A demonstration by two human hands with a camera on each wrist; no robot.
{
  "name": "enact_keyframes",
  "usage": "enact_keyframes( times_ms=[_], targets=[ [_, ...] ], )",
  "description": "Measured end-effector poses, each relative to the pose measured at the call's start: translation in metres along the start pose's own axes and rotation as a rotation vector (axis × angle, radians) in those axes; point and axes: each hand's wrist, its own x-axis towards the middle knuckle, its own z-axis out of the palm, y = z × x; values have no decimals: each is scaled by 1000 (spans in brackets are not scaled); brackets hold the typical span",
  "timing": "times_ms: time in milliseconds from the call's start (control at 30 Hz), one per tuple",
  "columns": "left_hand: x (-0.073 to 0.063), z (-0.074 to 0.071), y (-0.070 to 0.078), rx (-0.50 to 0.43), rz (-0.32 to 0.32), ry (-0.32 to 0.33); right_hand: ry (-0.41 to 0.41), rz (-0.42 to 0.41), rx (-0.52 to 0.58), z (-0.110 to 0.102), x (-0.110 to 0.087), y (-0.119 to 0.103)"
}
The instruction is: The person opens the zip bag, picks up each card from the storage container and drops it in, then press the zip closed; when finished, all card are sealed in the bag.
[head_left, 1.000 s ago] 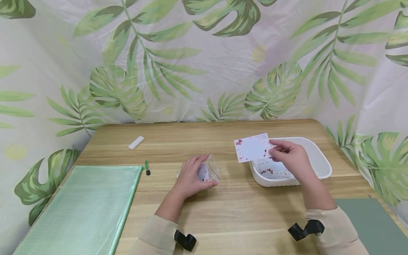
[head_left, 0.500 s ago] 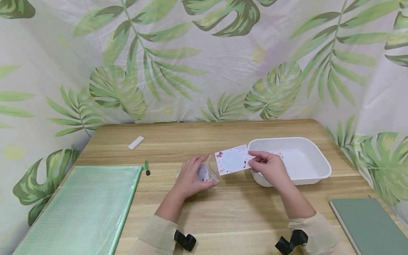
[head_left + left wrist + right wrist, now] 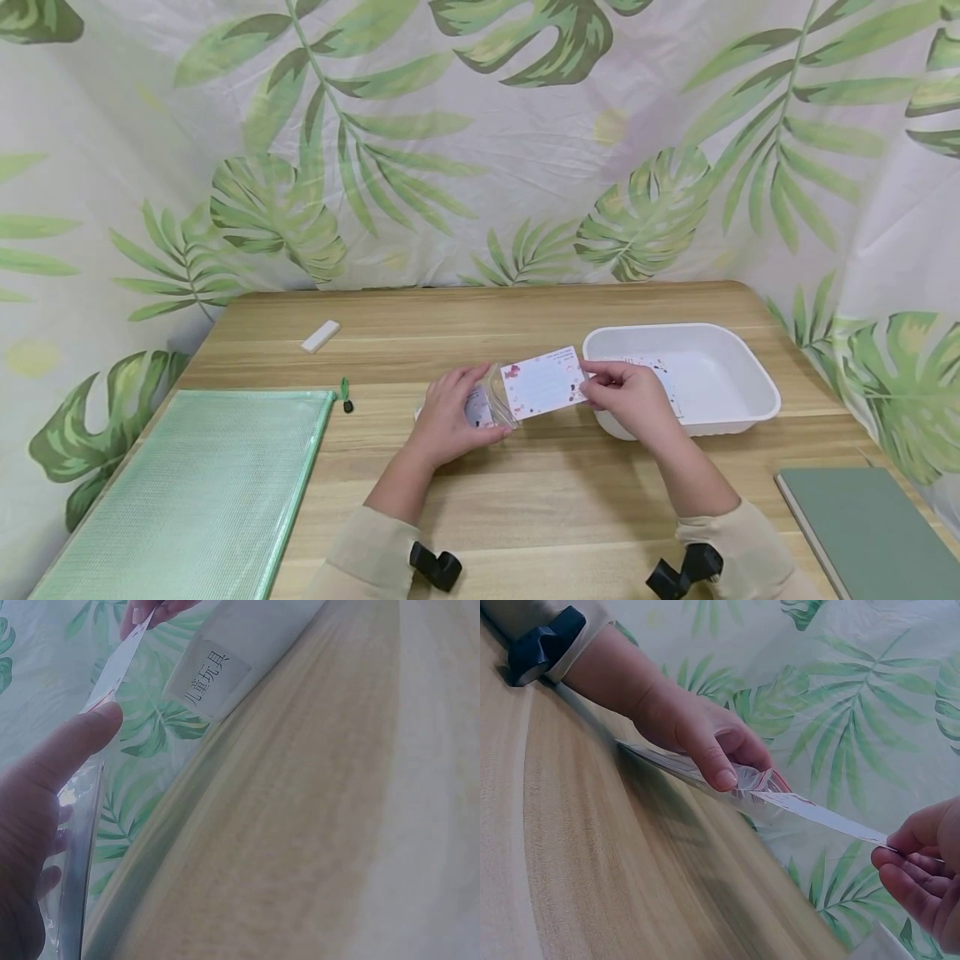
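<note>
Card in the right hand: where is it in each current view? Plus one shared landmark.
Head: card just right of centre, below mid-height.
Left wrist: card at upper left, steeply foreshortened.
Right wrist: card right of centre, near edge-on.
Shared landmark: left hand, holding the clear bag, visible in all three.

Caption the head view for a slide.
Left hand holds a clear zip bag; right hand pinches a printed card at the bag's mouth, near a white plastic bin.
</note>
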Motion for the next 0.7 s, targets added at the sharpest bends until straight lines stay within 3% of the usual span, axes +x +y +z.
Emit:
enact_keyframes(
  times_ms=[233,700],
  targets=[
    [0,1,-1,13,21,6,-18,15,-55,3,2,-5],
    [0,1,-1,26,26,10,-46,19,-23,33,5,-9]
  ],
)
